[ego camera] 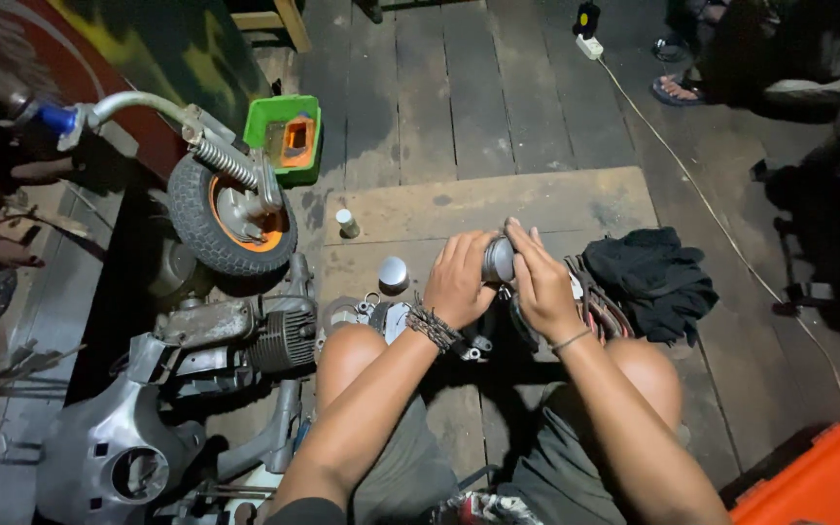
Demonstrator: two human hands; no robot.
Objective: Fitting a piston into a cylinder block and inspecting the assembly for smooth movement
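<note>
While I look down over my knees, both of my hands meet in front of me around a small grey metal cylinder. My left hand cups it from the left, fingers curled against its side, a braided dark bracelet on that wrist. My right hand closes on it from the right, fingers pressed over the top edge, a thin band on the wrist. So both sets of fingers are grasping the cylinder, which sits held between the palms, above the wooden floor and just beyond my knees.

Below the hands lies a flat plywood sheet on the floor planks. On it, left of my left hand, stands a short silver cap-like part, and further up a small white bottle. Under my left wrist I see a cluster of small metal parts, too dark to tell apart. Just right of my right hand lies a bundle of cords or straps, touching a crumpled black cloth.

To my left lies a small engine with cooling fins, and above it a small wheel with an orange hub on a sprung fork. A green tray sits beside the wheel. A grey plastic body shell lies at lower left. An orange case shows at lower right. A white cable runs across the floor from a power strip, near another person's sandalled foot.
</note>
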